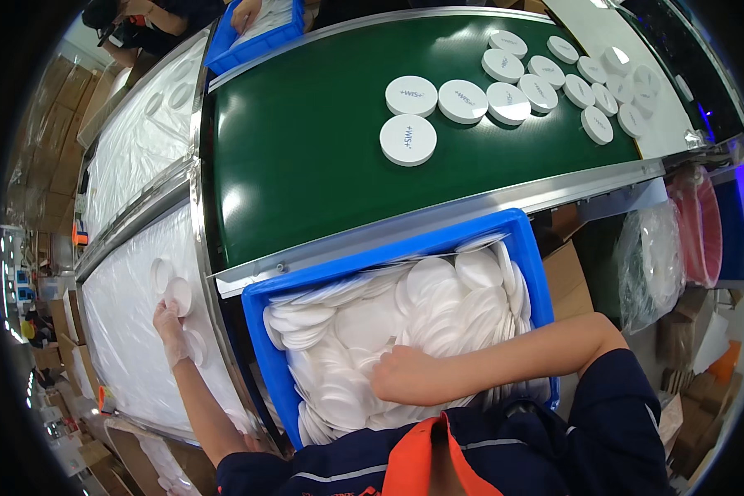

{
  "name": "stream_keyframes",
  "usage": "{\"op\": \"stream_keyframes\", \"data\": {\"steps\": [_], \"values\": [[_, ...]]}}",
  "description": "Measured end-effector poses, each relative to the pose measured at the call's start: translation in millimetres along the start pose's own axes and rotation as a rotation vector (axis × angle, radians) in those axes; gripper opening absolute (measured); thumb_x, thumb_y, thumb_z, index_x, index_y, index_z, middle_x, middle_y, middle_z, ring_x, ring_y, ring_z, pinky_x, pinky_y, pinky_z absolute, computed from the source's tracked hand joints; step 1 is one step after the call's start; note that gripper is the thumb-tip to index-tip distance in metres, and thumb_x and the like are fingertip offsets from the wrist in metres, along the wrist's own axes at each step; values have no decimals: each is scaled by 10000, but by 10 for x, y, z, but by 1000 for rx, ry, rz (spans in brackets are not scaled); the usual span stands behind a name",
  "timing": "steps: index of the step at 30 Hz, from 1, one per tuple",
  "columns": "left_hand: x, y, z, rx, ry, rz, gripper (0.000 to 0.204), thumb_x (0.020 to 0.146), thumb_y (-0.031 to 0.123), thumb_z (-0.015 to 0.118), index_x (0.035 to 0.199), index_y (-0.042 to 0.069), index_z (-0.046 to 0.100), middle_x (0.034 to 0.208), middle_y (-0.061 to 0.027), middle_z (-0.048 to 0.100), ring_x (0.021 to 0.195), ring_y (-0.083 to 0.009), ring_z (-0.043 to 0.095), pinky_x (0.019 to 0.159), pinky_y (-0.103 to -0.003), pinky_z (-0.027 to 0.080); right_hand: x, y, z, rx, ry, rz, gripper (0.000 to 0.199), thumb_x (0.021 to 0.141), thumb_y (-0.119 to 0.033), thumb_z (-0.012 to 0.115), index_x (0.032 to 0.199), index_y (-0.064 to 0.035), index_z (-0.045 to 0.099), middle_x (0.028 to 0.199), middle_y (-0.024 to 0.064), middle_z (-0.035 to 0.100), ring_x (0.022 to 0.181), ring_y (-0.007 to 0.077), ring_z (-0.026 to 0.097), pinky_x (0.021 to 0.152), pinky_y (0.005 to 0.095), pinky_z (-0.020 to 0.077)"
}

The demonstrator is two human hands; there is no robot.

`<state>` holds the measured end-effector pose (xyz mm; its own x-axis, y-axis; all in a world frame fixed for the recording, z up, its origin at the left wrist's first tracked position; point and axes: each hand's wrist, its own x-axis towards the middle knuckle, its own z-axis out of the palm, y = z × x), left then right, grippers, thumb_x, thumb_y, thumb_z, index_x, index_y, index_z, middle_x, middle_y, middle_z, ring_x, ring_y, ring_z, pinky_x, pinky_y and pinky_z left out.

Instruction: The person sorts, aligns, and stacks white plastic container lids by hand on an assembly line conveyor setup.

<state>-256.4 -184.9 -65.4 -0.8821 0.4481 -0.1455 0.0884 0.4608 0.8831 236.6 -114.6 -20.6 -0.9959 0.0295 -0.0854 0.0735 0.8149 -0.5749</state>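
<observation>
My left hand [170, 327], in a thin see-through glove, pinches the edge of a white round disc [179, 295] over the plastic-covered table at the left. Another white disc [162, 274] lies just beyond it, and one more [194, 347] is partly hidden beside my wrist. My right hand [407, 374] is closed over the heap of thin white discs [368, 324] in a blue bin [266, 351] in front of me. Whatever its fingers grip is hidden.
A green conveyor belt [306, 165] runs beyond the bin, carrying several white round containers [408, 140] with printed tops. At the far left, a person's hand [245, 15] reaches into another blue bin [264, 40]. A metal rail [197, 157] edges the covered table. Cardboard boxes [58, 132] are stacked left.
</observation>
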Motion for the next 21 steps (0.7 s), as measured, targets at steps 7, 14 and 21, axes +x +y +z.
{"op": "stream_keyframes", "data": {"steps": [7,14,21], "values": [[-938,808,885,1013,583,1101,420,833,177,566,1218,42,466,1215,-160,464,1081,-234,494,896,-339,412,-125,-94,-52,-150,21,20,123,616,-149,583,625,-30,616,669,85,541,664,221,528,579,328,418],[-2187,1754,3180,514,-456,1172,767,608,256,758,1239,40,380,1186,-148,484,1086,-325,464,930,-380,384,-111,-147,75,-71,106,1,161,647,-162,564,638,-10,617,728,104,548,682,230,538,549,322,421],[-2329,1965,3268,295,-685,1078,843,541,129,759,1262,40,331,1203,-156,445,1056,-340,454,880,-389,408,-128,-132,98,65,89,0,190,674,-167,536,652,8,608,737,129,548,697,253,564,556,334,443]]}}
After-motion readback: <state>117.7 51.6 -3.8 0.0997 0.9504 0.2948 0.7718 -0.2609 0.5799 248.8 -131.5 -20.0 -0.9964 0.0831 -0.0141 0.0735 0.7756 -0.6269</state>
